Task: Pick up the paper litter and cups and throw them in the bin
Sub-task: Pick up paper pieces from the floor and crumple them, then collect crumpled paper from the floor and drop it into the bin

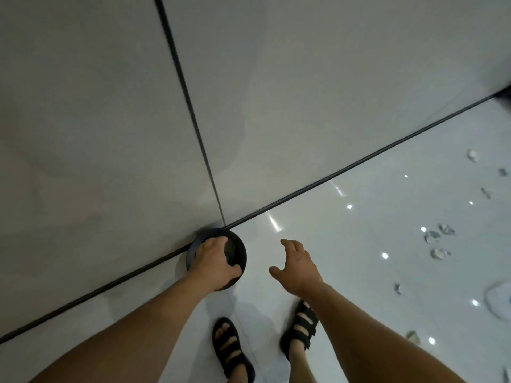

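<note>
now, from the head view we look almost straight down: our left hand [214,262] is laid over the rim of the round black bin [237,251], fingers [218,241] curled on its far edge and thumb hooked on the near edge, so it is grasping the bin where it stands against the wall [110,106] at the lower centre of the frame. our right hand [297,265] hangs just beside the bin, fingers spread and released, holding nothing.

to do this step well, we judge we should keep a firm hold on the rim and carry the bin toward the litter rather than ferry each scrap across, then set it down close and upright with its mouth unobstructed.

the paper litter [438,244] lies scattered on the glossy floor [359,272] along the right side of the frame, well apart from the bin. we count about ten or eleven scraps, blurred and small; a larger pale round thing [499,299] at the right edge may be a cup, though we cannot tell. one bin, two hands, two black sandals [231,346].
</note>
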`<state>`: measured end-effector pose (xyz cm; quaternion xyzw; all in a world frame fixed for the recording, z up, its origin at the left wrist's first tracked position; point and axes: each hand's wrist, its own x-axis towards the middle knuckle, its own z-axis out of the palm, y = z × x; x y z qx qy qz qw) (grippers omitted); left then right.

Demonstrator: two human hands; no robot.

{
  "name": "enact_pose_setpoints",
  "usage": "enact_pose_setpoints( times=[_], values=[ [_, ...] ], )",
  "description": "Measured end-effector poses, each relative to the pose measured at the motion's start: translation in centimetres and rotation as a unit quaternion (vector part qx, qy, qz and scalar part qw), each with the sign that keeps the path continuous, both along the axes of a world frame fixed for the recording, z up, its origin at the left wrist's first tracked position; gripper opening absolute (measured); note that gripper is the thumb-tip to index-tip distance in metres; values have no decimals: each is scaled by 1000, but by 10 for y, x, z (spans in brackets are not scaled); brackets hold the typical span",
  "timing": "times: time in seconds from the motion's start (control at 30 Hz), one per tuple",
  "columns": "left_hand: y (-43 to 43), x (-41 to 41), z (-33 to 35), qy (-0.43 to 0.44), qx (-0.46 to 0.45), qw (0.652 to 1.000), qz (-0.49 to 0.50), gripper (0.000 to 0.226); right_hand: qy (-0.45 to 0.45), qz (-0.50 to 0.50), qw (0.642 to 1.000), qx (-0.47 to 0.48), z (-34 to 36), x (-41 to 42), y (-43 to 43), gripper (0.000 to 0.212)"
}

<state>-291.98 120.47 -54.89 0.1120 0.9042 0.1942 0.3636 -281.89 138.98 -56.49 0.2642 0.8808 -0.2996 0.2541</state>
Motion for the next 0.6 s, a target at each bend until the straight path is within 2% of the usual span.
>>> enact_pose_setpoints(
  times=[0.27, 0.6],
  values=[
    [96, 61, 99, 20, 7, 987, -161, 90, 53, -111, 992, 6, 109, 99, 56, 77],
    [241, 242, 181, 46, 20, 940, -339, 82, 43, -258, 965, 34, 179, 339, 145, 77]
  ],
)
